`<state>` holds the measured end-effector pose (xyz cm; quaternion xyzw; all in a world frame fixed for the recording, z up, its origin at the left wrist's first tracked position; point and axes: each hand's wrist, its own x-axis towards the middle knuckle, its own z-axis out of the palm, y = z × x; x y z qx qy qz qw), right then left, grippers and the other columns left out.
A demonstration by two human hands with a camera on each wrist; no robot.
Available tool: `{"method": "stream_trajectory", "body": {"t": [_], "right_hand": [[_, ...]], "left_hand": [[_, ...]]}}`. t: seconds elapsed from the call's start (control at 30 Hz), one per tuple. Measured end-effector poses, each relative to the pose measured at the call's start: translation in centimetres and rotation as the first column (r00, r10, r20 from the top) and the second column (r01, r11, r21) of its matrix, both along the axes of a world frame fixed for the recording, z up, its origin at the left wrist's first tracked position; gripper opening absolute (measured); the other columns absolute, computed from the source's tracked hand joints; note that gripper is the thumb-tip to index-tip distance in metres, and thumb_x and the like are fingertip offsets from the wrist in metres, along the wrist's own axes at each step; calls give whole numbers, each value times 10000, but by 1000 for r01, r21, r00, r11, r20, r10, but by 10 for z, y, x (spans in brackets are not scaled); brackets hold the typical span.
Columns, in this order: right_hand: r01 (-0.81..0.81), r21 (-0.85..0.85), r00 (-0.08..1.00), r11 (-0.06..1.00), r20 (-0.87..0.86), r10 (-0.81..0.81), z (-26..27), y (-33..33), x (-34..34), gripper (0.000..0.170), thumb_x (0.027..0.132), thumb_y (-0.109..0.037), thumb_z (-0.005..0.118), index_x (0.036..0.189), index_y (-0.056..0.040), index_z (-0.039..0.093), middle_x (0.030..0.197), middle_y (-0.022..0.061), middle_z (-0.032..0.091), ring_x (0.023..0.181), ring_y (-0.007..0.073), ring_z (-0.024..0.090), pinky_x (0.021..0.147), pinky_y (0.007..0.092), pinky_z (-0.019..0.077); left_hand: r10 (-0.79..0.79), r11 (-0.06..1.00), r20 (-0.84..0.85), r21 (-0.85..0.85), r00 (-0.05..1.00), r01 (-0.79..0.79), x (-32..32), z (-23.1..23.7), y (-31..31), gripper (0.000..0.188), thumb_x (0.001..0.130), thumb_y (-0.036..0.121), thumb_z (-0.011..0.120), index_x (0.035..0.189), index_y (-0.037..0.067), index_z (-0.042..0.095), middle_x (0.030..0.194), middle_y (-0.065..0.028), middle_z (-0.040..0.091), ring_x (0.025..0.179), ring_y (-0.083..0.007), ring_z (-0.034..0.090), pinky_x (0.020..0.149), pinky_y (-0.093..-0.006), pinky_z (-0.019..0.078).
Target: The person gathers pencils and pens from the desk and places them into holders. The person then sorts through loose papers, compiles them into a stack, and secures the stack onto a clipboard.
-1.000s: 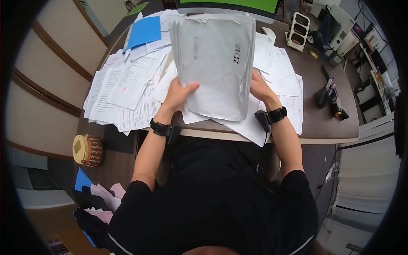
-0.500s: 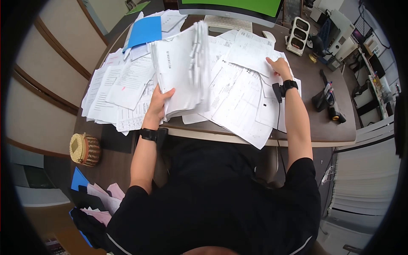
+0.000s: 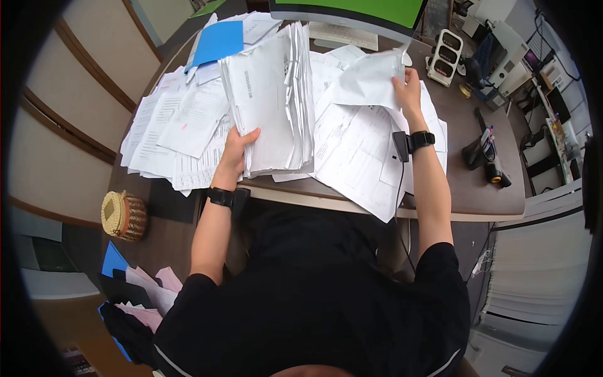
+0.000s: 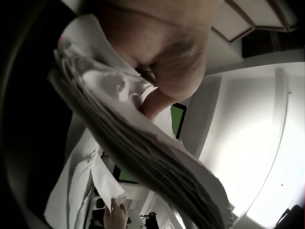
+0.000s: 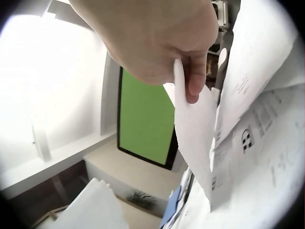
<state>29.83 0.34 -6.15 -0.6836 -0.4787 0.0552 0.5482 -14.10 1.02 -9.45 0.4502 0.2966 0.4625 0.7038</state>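
Note:
My left hand [image 3: 235, 152] grips a thick stack of white papers [image 3: 267, 107] by its lower left edge, thumb on the front face. In the left wrist view the stack's many layered edges [image 4: 138, 148] run below the hand. Over on the right, my right hand [image 3: 409, 94] pinches a white sheet [image 3: 367, 80] at its right edge. That sheet is raised and bent above a spread of printed papers [image 3: 352, 147]. The right wrist view has it hanging from between thumb and fingers [image 5: 194, 86].
Another heap of printed papers [image 3: 188, 125] with a blue folder [image 3: 218, 43] on top lies at the left. A monitor [image 3: 352, 9], keyboard [image 3: 342, 36] and white three-slot holder [image 3: 446, 56] stand behind. At the right is a pen cup [image 3: 474, 154]; a woven basket [image 3: 124, 215] stands lower left.
The right hand has let go of the thick stack, reached right to the papers and lifted a sheet. The left hand has shifted left with the stack, turning it.

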Motion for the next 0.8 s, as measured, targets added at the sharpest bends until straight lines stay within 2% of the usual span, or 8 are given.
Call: {"method": "stream_trajectory", "body": {"t": [0.03, 0.07, 0.17, 0.23, 0.33, 0.53, 0.67, 0.8], "right_hand": [[-116, 162, 982, 980, -130, 138, 3, -5, -11, 362, 803, -66, 635, 1129, 14, 500, 950, 148, 649, 882, 201, 625, 742, 313, 494], [-118, 157, 981, 981, -133, 139, 16, -18, -31, 362, 803, -66, 635, 1129, 14, 500, 950, 148, 649, 882, 201, 625, 742, 313, 494], [-339, 168, 806, 926, -456, 378, 40, -53, -89, 398, 809, -74, 637, 1161, 18, 477, 1004, 183, 623, 871, 180, 616, 652, 295, 499], [-302, -106, 920, 947, -294, 260, 19, -65, -106, 425, 792, -124, 646, 1160, 8, 481, 1008, 189, 612, 863, 191, 606, 689, 305, 495], [-347, -173, 938, 922, -84, 337, -5, -75, -123, 453, 769, -144, 634, 1164, 8, 473, 1004, 218, 601, 893, 250, 601, 764, 334, 478], [-527, -422, 837, 738, -408, 364, -7, -80, -129, 381, 793, -140, 636, 1120, 20, 523, 871, 166, 663, 692, 199, 644, 649, 280, 499], [-572, -403, 804, 714, -446, 393, -16, -80, -129, 329, 829, -131, 623, 1102, 31, 537, 819, 147, 668, 660, 169, 632, 597, 270, 487], [-540, -267, 813, 798, -409, 414, -19, -78, -132, 215, 880, -113, 584, 1040, 25, 544, 773, 123, 660, 634, 130, 609, 551, 245, 464]], "left_hand": [[2, 1000, -3, -9, 1000, -2, -2, 0, -2, 520, 798, 61, 674, 1222, -98, 419, 1098, -188, 584, 952, -257, 623, 828, -366, 532], [-25, 999, 18, -28, 1000, 26, -2, 1, -1, 517, 798, 66, 675, 1220, -96, 424, 1091, -183, 588, 945, -256, 627, 826, -364, 535], [-64, 997, 78, -46, 995, 67, -2, 1, 3, 512, 795, 66, 674, 1218, -90, 431, 1077, -174, 596, 926, -256, 634, 821, -359, 540], [-81, 995, 112, -54, 990, 87, -3, -3, 3, 511, 792, 61, 672, 1219, -85, 434, 1069, -170, 599, 916, -257, 638, 817, -357, 542], [-87, 995, 63, -31, 994, 90, -1, 0, 5, 525, 785, 52, 668, 1234, -76, 427, 1085, -168, 593, 943, -250, 629, 827, -357, 537], [-85, 995, -53, -56, 995, 82, 1, 6, 0, 599, 770, 57, 677, 1281, -61, 389, 1136, -174, 568, 1002, -246, 605, 855, -358, 520], [-83, 994, -62, -74, 995, 78, -1, 3, -1, 610, 767, 68, 685, 1281, -62, 385, 1136, -179, 566, 998, -252, 606, 856, -359, 520], [-69, 997, -65, -39, 995, 66, 2, 4, -1, 619, 762, 72, 693, 1281, -64, 383, 1136, -182, 566, 989, -253, 610, 851, -356, 522]]}}
